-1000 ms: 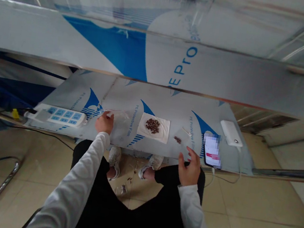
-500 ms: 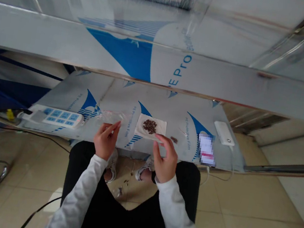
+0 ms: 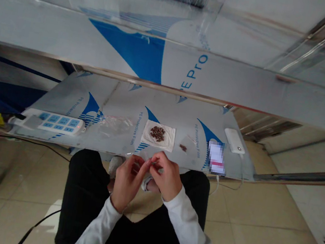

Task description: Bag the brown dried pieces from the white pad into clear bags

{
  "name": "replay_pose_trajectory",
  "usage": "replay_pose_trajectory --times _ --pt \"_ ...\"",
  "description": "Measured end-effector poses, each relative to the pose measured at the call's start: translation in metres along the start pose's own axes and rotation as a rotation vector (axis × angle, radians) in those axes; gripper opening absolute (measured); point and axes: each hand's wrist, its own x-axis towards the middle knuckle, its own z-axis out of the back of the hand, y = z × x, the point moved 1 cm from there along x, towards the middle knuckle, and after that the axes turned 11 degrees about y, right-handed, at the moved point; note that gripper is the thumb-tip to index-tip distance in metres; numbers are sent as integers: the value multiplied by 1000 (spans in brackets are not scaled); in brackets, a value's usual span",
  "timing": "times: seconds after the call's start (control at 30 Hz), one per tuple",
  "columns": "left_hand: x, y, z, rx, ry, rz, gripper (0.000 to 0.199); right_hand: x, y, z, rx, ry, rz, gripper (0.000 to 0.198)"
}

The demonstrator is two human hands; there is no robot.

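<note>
My left hand [image 3: 128, 182] and my right hand [image 3: 166, 177] meet at the fingertips, just in front of the shelf's near edge. The left fingers are pinched, with a faint sheen of a clear plastic bag showing beside them. My right fingers are closed at the same spot; whatever lies between them is too small to make out. Beyond the hands, a white square cloth or paper [image 3: 166, 143] carries a pile of small brown metal pins or screws [image 3: 157, 134]. To its right lies a smaller group of the same pieces [image 3: 182, 147]. Clear plastic bags [image 3: 116, 126] lie on the left.
A power strip [image 3: 61, 124] sits at the shelf's left, a phone [image 3: 217, 158] and a white power bank [image 3: 234, 141] with cables at its right. A film-covered upper ledge [image 3: 233, 73] crosses above the lower shelf [image 3: 117, 95]. My knees are under the near edge.
Both hands have come together towards my body. The left moved right from near the bags; the right drew back from the cloth and pile. The view has shifted slightly.
</note>
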Motion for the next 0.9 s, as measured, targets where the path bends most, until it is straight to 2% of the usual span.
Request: replay_pose_trajectory --times 0.07,0.23,0.33,0.37,0.43,0.47,0.5,0.57,0.63,0.73,0.8,0.9 --pt "-7 6 -4 90 95 -5 14 -11 -10 -6 -29 -18 17 15" --pt "-16 6 -7 495 149 -98 17 -22 -30 -13 -248 13 0 33" --pt "-13 -4 -2 547 195 -230 6 -23 -31 -12 -230 46 -50 29" --pt "-11 -7 1 526 216 -286 20 -23 -30 -10 -193 48 -61 25" --pt "-4 -8 4 480 284 -391 64 -21 -27 -7 -112 63 -75 19" --pt "0 -6 4 460 323 -423 79 -20 -25 -5 -81 68 -77 17" --pt "4 -3 4 444 353 -437 82 -19 -23 -4 -57 77 -73 16" --pt "10 4 1 412 360 -414 66 -17 -18 -4 -32 101 -59 16" --pt "13 11 -3 380 308 -347 49 -15 -13 -5 -29 114 -52 17" --pt "11 18 -8 326 219 -249 37 -10 -15 -5 -10 140 -34 14" --pt "8 23 -9 286 153 -173 31 1 -27 0 9 131 -8 8" --pt "3 31 -9 227 92 -64 25 31 -67 14 -125 -22 -106 5"
